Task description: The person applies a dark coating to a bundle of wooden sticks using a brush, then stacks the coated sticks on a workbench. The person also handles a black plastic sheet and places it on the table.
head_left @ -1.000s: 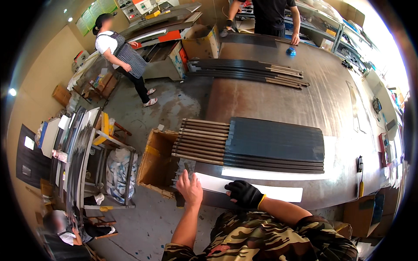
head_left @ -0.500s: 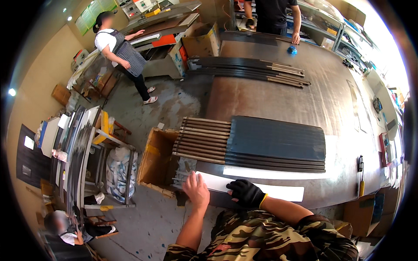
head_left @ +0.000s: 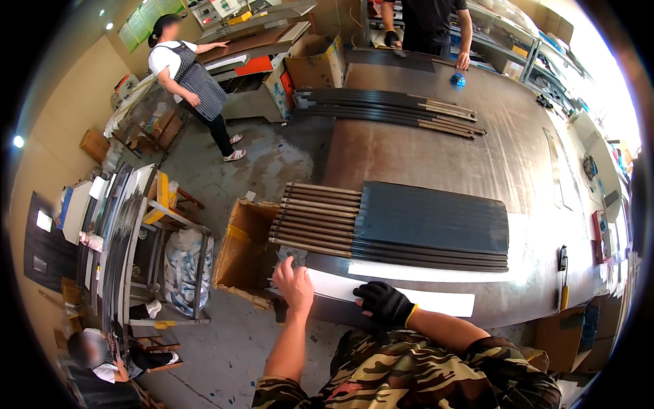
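A long white strip (head_left: 446, 303) lies along the near edge of the brown worktable (head_left: 436, 157). My right hand (head_left: 385, 303), in a black glove with a yellow cuff, bears on it, fingers bent over its top and the thumb by its near edge. At the strip's left end is my bare left hand (head_left: 295, 286), its fingers bent and drawn together. Grey scraps (head_left: 291, 255) show just past those fingertips; whatever they pinch is too small to make out. Just beyond lies a row of dark flat bars (head_left: 436, 218) with brown left ends (head_left: 317, 211).
An open cardboard box (head_left: 235, 252) adjoins the table's left corner. Another white strip (head_left: 409, 270) lies under the bars' near edge. More dark bars (head_left: 395, 109) lie farther off. A yellow-handled tool (head_left: 564, 286) is at the right. Co-workers are at the far edge, upper left and lower left.
My left hand has lifted off the strip's left end and shifted slightly left, its fingers bending in. My right hand keeps its place. The co-worker in the apron has leaned a little.
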### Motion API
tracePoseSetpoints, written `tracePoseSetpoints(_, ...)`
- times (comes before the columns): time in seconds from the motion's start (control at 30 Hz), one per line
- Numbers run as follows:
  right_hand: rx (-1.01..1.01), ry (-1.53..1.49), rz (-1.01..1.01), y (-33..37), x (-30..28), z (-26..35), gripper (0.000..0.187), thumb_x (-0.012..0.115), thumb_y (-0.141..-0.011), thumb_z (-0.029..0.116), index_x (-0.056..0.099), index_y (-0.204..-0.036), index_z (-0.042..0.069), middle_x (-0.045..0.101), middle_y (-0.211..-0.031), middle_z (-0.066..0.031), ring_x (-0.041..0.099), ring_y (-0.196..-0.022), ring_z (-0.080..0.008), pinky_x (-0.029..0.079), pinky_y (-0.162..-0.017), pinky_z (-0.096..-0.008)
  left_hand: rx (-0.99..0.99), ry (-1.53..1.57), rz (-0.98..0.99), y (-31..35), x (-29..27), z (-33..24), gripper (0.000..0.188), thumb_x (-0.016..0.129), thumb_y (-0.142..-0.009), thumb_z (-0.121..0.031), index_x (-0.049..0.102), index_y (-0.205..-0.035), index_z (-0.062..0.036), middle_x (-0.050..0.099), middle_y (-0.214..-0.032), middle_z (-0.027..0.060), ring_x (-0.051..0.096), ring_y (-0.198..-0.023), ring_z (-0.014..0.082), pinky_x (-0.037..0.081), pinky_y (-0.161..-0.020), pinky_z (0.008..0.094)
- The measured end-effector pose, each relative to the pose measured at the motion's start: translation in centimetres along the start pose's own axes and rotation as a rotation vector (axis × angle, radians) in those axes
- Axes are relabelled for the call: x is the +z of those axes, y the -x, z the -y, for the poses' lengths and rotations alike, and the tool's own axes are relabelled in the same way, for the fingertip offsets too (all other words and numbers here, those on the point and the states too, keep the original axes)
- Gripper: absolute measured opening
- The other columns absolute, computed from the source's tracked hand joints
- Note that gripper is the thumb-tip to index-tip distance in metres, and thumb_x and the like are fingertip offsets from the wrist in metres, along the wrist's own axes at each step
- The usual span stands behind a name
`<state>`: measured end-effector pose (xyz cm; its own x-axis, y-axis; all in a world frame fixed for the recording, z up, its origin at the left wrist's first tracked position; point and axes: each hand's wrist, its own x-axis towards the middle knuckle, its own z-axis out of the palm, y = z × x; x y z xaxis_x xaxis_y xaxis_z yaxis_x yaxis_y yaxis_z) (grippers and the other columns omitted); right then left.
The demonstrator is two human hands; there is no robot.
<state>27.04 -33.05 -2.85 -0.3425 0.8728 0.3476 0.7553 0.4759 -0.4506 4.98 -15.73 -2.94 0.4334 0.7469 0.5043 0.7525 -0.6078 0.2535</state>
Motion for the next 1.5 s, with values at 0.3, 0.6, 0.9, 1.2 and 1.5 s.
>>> tracePoseSetpoints(0.3, 0.096, -0.064, -0.148, 1.2, 1.5, -0.7, 0.044, 0.065, -0.086, 0.031, 0.064, -0.124, 0.009, 0.058, -0.135, -0.0146, 0.052, -0.128, -0.033, 0.037, -0.111, -0.0477, -0.239, 1.381, 0.886, 1.8, -5.0, -10.5, 0.023, 0.059, -0.098, -0.022, 0.065, -0.103, -0.0006, 0.067, -0.096, 0.0121, 0.063, -0.086, 0.0203, 0.05, -0.079, 0.0315)
tracePoseSetpoints(0.6, 0.156, 0.169, -0.156, 14.0, -3.4, 1.5, 0.027, 0.058, -0.09, 0.023, 0.066, -0.114, 0.013, 0.06, -0.123, -0.0047, 0.055, -0.117, -0.0256, 0.043, -0.103, -0.0408, 0.25, 0.259, 0.337, 4.5, 0.5, -11.3, 0.032, 0.072, -0.082, -0.018, 0.065, -0.106, 0.0019, 0.061, -0.117, 0.0177, 0.054, -0.11, 0.0398, 0.044, -0.097, 0.0486)
tracePoseSetpoints(0.9, 2.039, 0.632, -0.412, 68.4, -7.5, 21.1, 0.017, 0.06, -0.09, 0.018, 0.071, -0.099, 0.009, 0.071, -0.097, -0.0182, 0.067, -0.093, -0.037, 0.053, -0.082, -0.0416, 0.274, -0.001, 0.284, 4.6, 1.3, -16.7, 0.041, 0.074, -0.08, -0.021, 0.058, -0.108, 0.0054, 0.055, -0.12, 0.0217, 0.049, -0.117, 0.0419, 0.039, -0.102, 0.0531)
tracePoseSetpoints(1.2, 2.518, 0.156, -0.178, 72.3, -11.7, 21.3, 0.077, 0.072, -0.074, 0.013, 0.041, -0.143, -0.002, 0.046, -0.143, -0.0275, 0.053, -0.125, -0.0439, 0.047, -0.103, -0.0443, 0.766, 0.231, 0.704, 9.4, 0.0, -36.9, 0.087, 0.084, -0.068, -0.044, 0.051, -0.134, 0.0029, 0.042, -0.148, 0.0262, 0.038, -0.138, 0.0412, 0.03, -0.113, 0.0517)
tracePoseSetpoints(1.5, 1.436, 0.127, -0.813, 59.0, -12.2, 12.2, 0.032, 0.067, -0.074, -0.005, 0.069, -0.104, 0.004, 0.069, -0.1, -0.015, 0.067, -0.093, -0.032, 0.053, -0.085, -0.0362, 0.747, 0.466, 0.398, 12.9, -2.0, -35.4, 0.021, 0.072, -0.075, -0.005, 0.068, -0.095, -0.0038, 0.07, -0.098, 0.0091, 0.066, -0.089, 0.0283, 0.051, -0.08, 0.0401)
